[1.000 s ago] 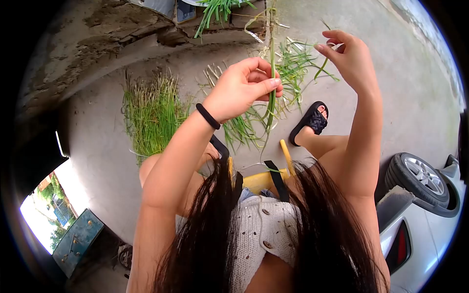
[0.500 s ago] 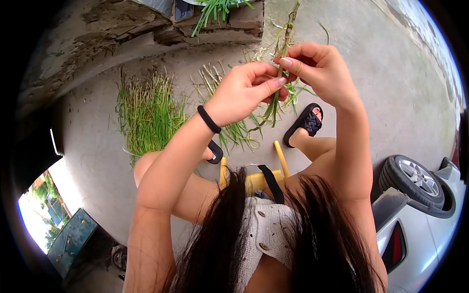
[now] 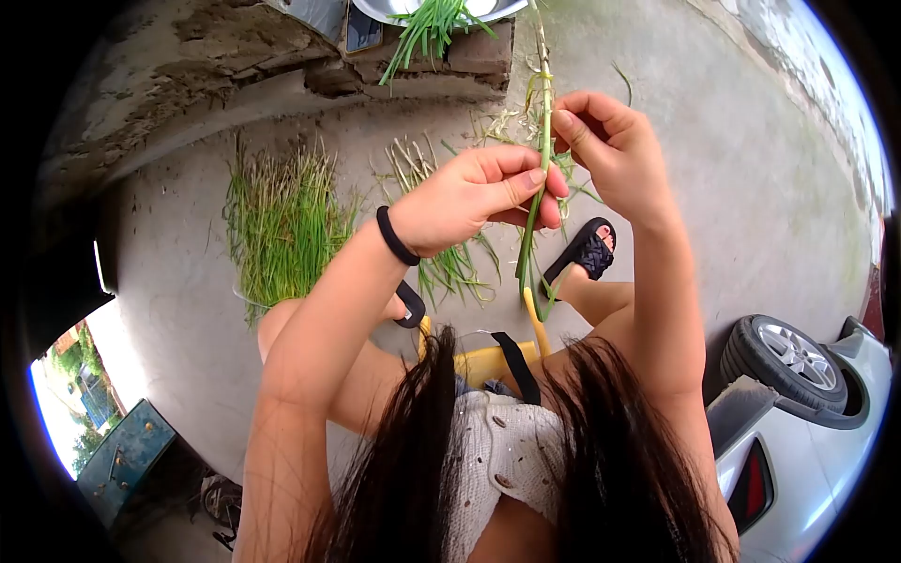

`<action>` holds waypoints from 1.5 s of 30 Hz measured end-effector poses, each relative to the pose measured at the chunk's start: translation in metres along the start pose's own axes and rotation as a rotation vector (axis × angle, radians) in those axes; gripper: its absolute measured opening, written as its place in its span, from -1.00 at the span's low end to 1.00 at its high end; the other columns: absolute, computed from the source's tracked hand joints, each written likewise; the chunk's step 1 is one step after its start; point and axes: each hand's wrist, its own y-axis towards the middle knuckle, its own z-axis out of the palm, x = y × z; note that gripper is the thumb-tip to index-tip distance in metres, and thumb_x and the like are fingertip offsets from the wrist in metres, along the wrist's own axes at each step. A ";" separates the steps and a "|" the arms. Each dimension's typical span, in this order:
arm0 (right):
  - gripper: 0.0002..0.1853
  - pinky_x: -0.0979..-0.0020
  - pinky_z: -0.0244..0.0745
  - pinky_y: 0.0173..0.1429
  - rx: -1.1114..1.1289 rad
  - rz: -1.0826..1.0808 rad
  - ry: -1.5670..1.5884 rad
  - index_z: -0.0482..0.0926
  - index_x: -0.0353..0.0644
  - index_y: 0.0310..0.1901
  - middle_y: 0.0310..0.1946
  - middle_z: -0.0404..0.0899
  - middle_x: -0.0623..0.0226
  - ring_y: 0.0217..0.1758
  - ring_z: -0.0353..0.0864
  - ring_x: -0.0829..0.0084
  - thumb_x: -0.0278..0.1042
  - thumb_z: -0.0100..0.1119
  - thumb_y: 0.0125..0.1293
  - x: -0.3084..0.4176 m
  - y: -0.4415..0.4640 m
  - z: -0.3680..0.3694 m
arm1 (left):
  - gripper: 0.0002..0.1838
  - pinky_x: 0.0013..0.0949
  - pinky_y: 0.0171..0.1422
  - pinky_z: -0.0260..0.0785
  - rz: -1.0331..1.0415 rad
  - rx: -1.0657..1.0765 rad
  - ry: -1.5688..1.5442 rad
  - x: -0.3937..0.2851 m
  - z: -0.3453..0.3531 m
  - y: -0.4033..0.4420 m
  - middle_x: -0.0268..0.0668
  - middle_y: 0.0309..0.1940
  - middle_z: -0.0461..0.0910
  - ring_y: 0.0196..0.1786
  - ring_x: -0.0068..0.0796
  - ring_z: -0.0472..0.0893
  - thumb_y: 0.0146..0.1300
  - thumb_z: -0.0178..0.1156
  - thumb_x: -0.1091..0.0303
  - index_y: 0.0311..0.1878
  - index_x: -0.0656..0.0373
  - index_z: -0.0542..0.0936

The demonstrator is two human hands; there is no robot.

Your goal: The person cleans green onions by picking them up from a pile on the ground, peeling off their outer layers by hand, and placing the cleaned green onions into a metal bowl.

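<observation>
While the left hand [image 3: 469, 192] pinches one long stalk [image 3: 546, 127] between thumb and fingers, the right hand [image 3: 610, 155] curls close by at its two o'clock; whether those fingertips grip anything, I cannot tell. Picking the stalk clean seems the step in hand, and the next move probably calls for a light tug on its papery, yellowish shreds [image 3: 533, 91]. Slender and smooth, the stalk points toward twelve o'clock, its limp leaves [image 3: 526, 249] toward six; at nine lies a dense, straw-tipped heap of greens [image 3: 286, 225].
</observation>
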 end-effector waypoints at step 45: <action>-0.80 0.59 0.37 -0.38 -0.708 -0.176 -0.548 0.64 -0.23 -0.21 -0.38 0.62 0.33 -0.46 0.45 0.65 -0.37 0.26 0.13 0.005 0.004 -0.097 | -0.76 -0.47 -0.13 0.43 -0.135 -0.059 0.114 0.014 0.006 -0.013 -0.38 -0.45 0.49 -0.32 -0.58 0.56 0.38 -0.09 0.34 -0.09 0.32 0.46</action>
